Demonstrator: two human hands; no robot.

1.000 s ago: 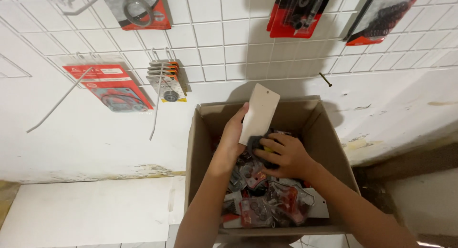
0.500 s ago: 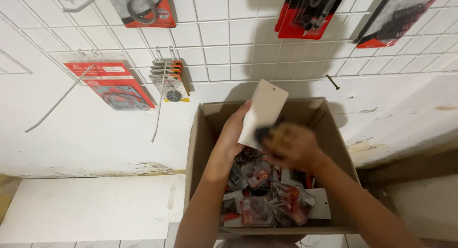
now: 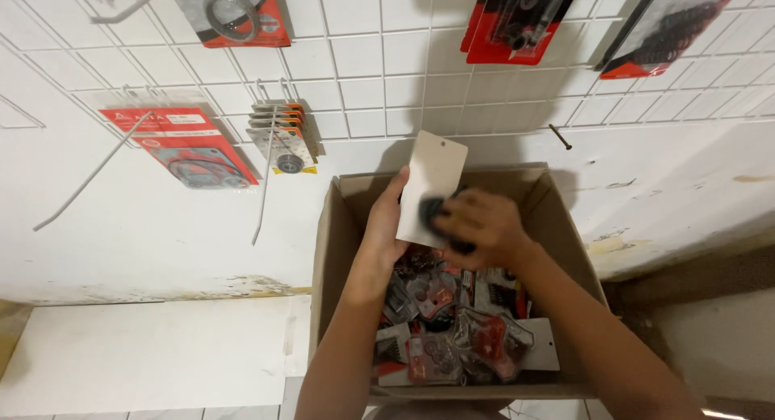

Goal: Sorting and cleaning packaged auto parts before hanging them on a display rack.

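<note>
We hold our left hand [image 3: 386, 226] over the open cardboard box [image 3: 331, 250], fingers closed on the edge of a pale backing card [image 3: 436, 174] that stands upright above the box's far wall. Our right hand [image 3: 480, 226] is closed around a dark part [image 3: 432, 214] pressed against the card's lower face — what the part is we cannot tell. Below both hands the box is filled with blister packs [image 3: 460, 339] in red and grey. Behind the box a white wire grid panel [image 3: 363, 65] carries hanging packs — a red gasket pack [image 3: 194, 149] to the left, a small stack of bearing cards [image 3: 282, 137] beside it.
</note>
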